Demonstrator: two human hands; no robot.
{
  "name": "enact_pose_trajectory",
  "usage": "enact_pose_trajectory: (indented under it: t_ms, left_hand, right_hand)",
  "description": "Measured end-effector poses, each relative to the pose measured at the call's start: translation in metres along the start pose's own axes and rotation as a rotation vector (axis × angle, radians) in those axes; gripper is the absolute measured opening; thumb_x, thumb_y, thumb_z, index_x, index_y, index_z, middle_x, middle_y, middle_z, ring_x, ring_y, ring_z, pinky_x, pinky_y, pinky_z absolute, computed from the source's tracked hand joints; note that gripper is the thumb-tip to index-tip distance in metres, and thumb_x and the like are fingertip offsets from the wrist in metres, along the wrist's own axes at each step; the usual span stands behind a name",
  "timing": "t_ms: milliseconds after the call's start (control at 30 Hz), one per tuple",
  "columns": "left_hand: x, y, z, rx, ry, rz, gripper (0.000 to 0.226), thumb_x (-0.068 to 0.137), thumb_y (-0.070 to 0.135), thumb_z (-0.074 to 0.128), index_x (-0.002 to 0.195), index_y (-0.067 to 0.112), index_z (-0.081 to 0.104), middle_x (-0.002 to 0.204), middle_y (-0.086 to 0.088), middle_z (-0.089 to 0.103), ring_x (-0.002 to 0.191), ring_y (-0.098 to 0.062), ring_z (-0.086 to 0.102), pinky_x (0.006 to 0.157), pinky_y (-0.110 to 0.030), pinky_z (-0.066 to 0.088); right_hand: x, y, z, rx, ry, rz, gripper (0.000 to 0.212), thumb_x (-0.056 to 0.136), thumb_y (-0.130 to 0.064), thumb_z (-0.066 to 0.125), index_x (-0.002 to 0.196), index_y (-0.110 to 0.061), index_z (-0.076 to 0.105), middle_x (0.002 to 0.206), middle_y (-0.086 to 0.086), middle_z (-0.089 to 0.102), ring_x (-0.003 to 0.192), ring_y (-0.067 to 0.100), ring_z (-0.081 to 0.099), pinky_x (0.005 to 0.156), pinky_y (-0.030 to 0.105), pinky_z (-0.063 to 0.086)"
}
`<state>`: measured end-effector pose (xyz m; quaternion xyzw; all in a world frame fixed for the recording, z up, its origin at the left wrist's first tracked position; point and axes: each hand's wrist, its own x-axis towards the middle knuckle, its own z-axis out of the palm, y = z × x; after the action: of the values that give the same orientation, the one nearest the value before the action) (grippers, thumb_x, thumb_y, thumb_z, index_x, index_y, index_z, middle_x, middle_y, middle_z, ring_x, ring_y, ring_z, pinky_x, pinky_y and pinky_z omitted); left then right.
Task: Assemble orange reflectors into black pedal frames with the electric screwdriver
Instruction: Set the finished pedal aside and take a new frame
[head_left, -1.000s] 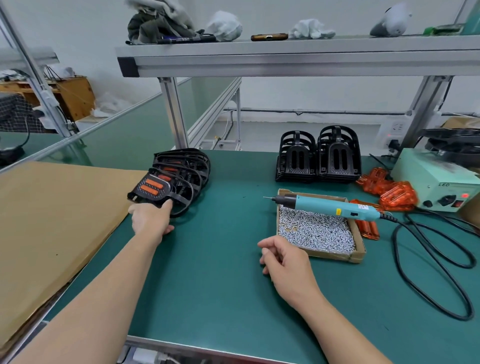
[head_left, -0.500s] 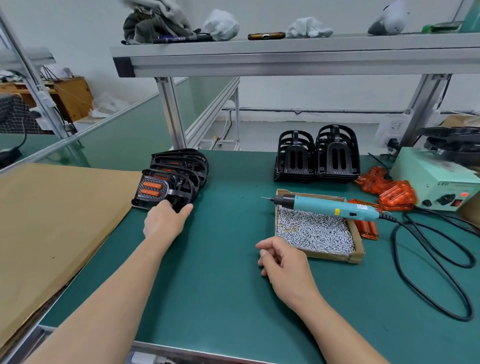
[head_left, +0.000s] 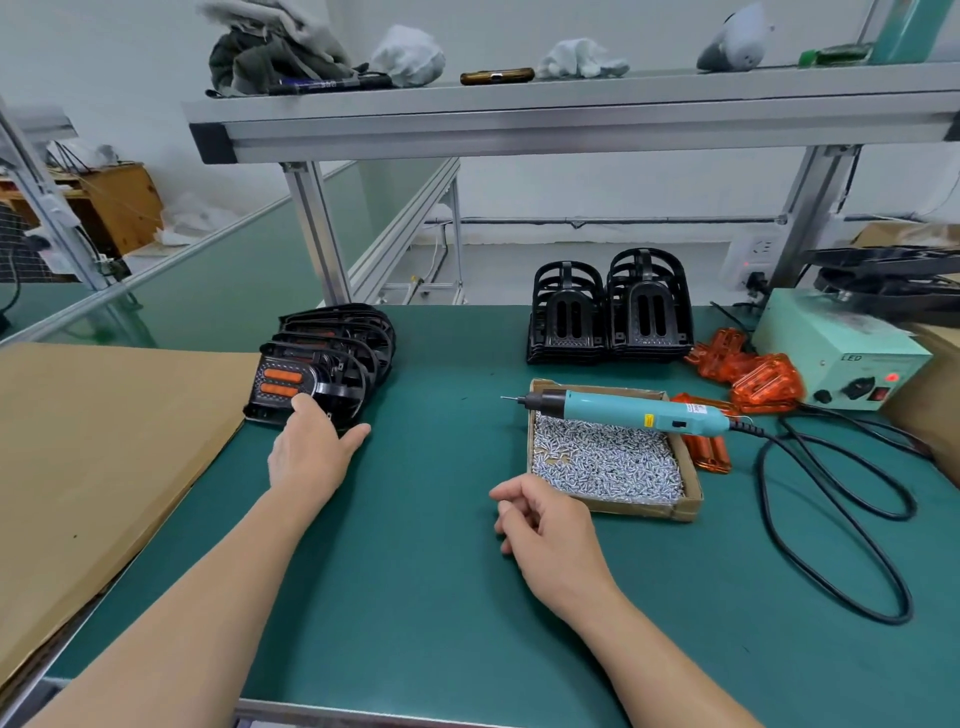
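Observation:
A row of black pedal frames fitted with orange reflectors (head_left: 337, 348) leans at the left of the green bench. The front pedal (head_left: 283, 382) shows two orange strips. My left hand (head_left: 311, 454) touches its near edge with fingers extended and thumb spread, not gripping it. My right hand (head_left: 545, 525) rests loosely curled on the mat and holds nothing that I can see. The teal electric screwdriver (head_left: 634, 413) lies across a cardboard box of screws (head_left: 602, 462). Two stacks of bare black frames (head_left: 613, 312) stand behind, with loose orange reflectors (head_left: 753, 376) to their right.
A pale green power supply (head_left: 836, 353) sits at the far right, and its black cable (head_left: 841, 525) loops over the mat. A brown cardboard sheet (head_left: 104, 441) covers the left side. An aluminium shelf (head_left: 571, 114) with rags hangs overhead.
My left hand set the reflector-fitted pedal down at the front of the row, let go of it and now only touches it. The right hand has stayed put.

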<state>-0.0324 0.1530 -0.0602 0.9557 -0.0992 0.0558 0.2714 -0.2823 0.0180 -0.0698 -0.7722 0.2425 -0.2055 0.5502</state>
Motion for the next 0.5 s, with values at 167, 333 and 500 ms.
enact_pose_trajectory:
  t_ms: [167, 333, 500]
  left_hand:
    - [-0.009, 0.001, 0.001, 0.111, 0.042, 0.055, 0.057, 0.083, 0.048, 0.073, 0.092, 0.015, 0.027, 0.067, 0.001, 0.044, 0.068, -0.030, 0.047, 0.061, -0.039, 0.035]
    - [-0.019, 0.001, 0.001, 0.143, 0.082, 0.060, 0.058, 0.085, 0.049, 0.071, 0.093, 0.016, 0.025, 0.065, 0.002, 0.046, 0.065, -0.029, 0.047, 0.060, -0.038, 0.035]
    - [-0.052, 0.023, 0.011, 0.009, 0.044, 0.168, 0.048, 0.089, 0.044, 0.066, 0.093, 0.021, 0.024, 0.072, 0.002, 0.052, 0.070, -0.031, 0.049, 0.067, -0.039, 0.035]
  right_hand:
    - [0.000, 0.001, -0.002, 0.017, 0.003, 0.003, 0.020, 0.097, -0.006, 0.055, 0.095, -0.022, 0.067, 0.078, 0.006, 0.068, 0.060, 0.008, 0.061, 0.064, 0.022, 0.051]
    - [0.000, 0.001, -0.002, 0.029, 0.005, 0.015, 0.019, 0.098, -0.007, 0.055, 0.096, -0.023, 0.067, 0.078, 0.002, 0.068, 0.061, 0.008, 0.063, 0.067, 0.026, 0.052]
    - [0.001, 0.000, -0.002, 0.033, 0.005, 0.023, 0.017, 0.099, -0.008, 0.055, 0.100, -0.020, 0.067, 0.081, 0.006, 0.068, 0.060, 0.007, 0.062, 0.060, 0.021, 0.048]
